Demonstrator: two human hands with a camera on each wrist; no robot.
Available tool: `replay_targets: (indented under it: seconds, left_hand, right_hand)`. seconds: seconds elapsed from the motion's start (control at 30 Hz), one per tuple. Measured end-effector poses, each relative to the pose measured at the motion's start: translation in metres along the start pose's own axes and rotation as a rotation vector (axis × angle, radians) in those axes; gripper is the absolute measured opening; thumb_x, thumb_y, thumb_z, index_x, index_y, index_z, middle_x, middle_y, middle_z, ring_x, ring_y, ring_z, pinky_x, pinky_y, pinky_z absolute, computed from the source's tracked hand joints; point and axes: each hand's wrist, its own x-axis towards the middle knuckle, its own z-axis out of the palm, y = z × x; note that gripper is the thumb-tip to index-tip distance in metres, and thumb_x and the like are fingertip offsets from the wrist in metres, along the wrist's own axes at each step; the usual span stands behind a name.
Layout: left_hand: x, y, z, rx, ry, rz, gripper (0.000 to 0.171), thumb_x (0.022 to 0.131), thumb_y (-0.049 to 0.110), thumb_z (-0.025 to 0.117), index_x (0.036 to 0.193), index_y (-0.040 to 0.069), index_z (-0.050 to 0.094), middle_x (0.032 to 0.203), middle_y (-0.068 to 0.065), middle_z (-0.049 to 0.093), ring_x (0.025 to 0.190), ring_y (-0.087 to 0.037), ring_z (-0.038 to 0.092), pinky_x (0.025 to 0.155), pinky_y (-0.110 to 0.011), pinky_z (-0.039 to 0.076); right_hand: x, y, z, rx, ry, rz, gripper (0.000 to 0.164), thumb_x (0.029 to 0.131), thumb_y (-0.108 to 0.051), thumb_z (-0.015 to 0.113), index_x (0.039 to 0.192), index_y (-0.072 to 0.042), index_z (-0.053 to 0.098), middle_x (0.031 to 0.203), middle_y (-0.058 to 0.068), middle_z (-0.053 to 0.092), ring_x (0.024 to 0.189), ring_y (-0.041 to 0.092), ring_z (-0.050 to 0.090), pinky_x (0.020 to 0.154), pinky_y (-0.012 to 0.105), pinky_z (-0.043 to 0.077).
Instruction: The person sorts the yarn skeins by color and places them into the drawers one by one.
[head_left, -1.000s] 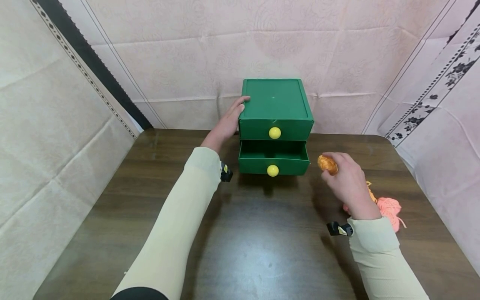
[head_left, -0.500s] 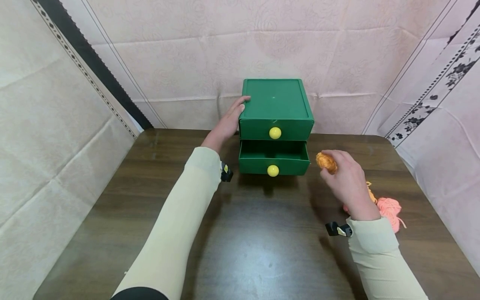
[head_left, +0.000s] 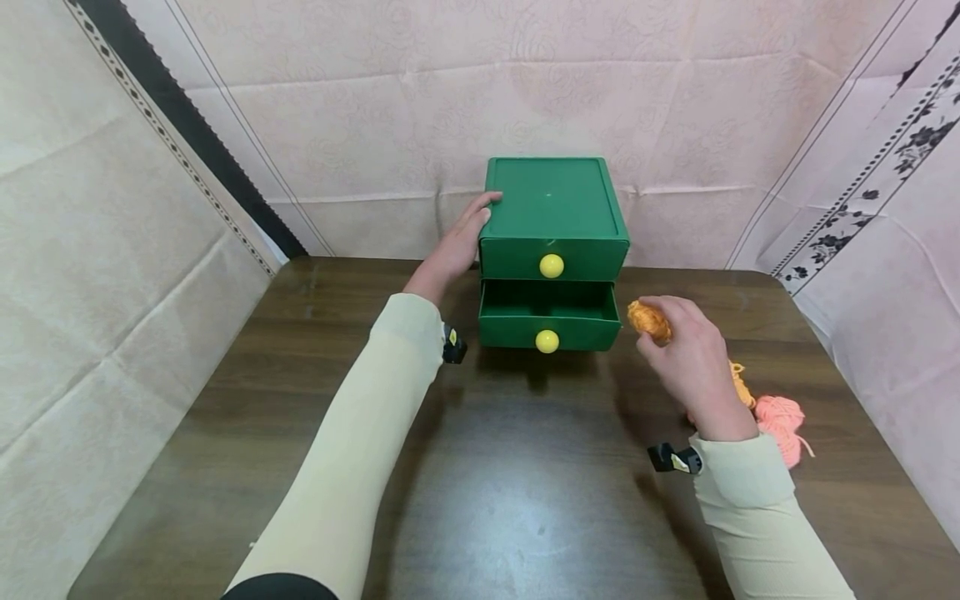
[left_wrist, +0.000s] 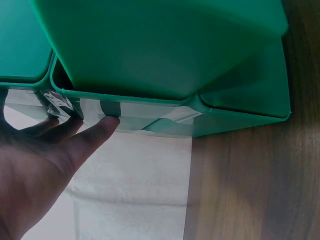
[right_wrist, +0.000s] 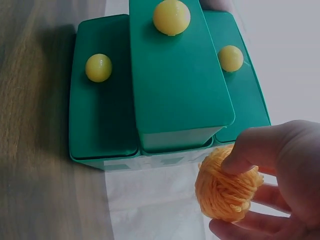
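A green drawer unit (head_left: 555,200) with round yellow knobs stands at the back of the table. Its middle drawer (head_left: 510,332) is pulled out; the right wrist view shows the drawers above and below it closed. My left hand (head_left: 450,252) rests against the unit's left side, and in the left wrist view its fingertips touch the taped side wall. To the right of the pulled-out drawer, my right hand (head_left: 693,358) holds an orange yarn ball (right_wrist: 222,187) between thumb and fingers, apart from the unit. The ball is partly covered by the thumb.
A pink yarn ball (head_left: 780,425) and a yellow-orange one (head_left: 740,385) lie on the wooden table (head_left: 480,500) beside my right wrist, partly hidden by it. Pale cloth (head_left: 360,142) hangs behind and at both sides of the table.
My right hand has moved slightly left and away from me, bringing the orange yarn ball closer to the pulled-out drawer. The left hand keeps its place on the unit.
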Motion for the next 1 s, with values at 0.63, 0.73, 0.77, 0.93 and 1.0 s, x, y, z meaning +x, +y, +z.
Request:
replay_targets:
  seconds: [0.63,0.73,0.77,0.93,1.0]
  left_hand:
    - [0.007,-0.008,-0.001,-0.008,-0.009,0.007,0.045,0.108,0.034,0.020,0.153,0.032,0.024,0.162,0.004,0.014,0.148,-0.018,0.017,0.118,-0.048,0.020]
    - [0.017,-0.020,-0.001,-0.016,-0.001,0.014,0.044,0.107,0.038,0.020,0.151,0.038,0.026,0.162,0.008,0.014,0.148,-0.016,0.017,0.119,-0.048,0.019]
    - [0.020,-0.024,-0.001,-0.024,0.003,0.018,0.043,0.107,0.040,0.020,0.149,0.040,0.027,0.161,0.009,0.015,0.148,-0.015,0.017,0.119,-0.048,0.019]
    - [0.025,-0.031,0.000,-0.047,0.016,0.024,0.041,0.106,0.044,0.021,0.146,0.046,0.030,0.160,0.011,0.017,0.147,-0.013,0.018,0.118,-0.048,0.019]
    - [0.025,-0.032,0.000,-0.055,0.014,0.018,0.041,0.106,0.044,0.021,0.145,0.047,0.030,0.160,0.012,0.017,0.147,-0.014,0.018,0.118,-0.049,0.019]
  right_hand:
    - [0.001,-0.008,0.005,0.047,0.038,-0.065,0.043,0.084,-0.008,0.068,0.126,-0.008,0.060,0.130,0.016,0.056,0.113,0.036,0.055,0.094,0.057,0.047]
    - [0.002,-0.010,0.005,0.051,0.040,-0.070,0.043,0.084,-0.007,0.068,0.127,-0.008,0.060,0.131,0.016,0.056,0.114,0.036,0.055,0.095,0.057,0.046]
    - [0.003,-0.011,0.005,0.050,0.043,-0.074,0.043,0.084,-0.007,0.068,0.127,-0.008,0.060,0.130,0.016,0.056,0.115,0.036,0.055,0.096,0.057,0.046]
    - [0.003,-0.012,0.006,0.040,0.087,-0.106,0.043,0.082,-0.004,0.067,0.124,-0.006,0.062,0.128,0.017,0.058,0.115,0.035,0.055,0.095,0.055,0.046]
    - [0.003,-0.013,0.006,0.043,0.100,-0.113,0.043,0.082,-0.002,0.067,0.124,-0.006,0.062,0.128,0.017,0.058,0.114,0.035,0.055,0.095,0.055,0.046]
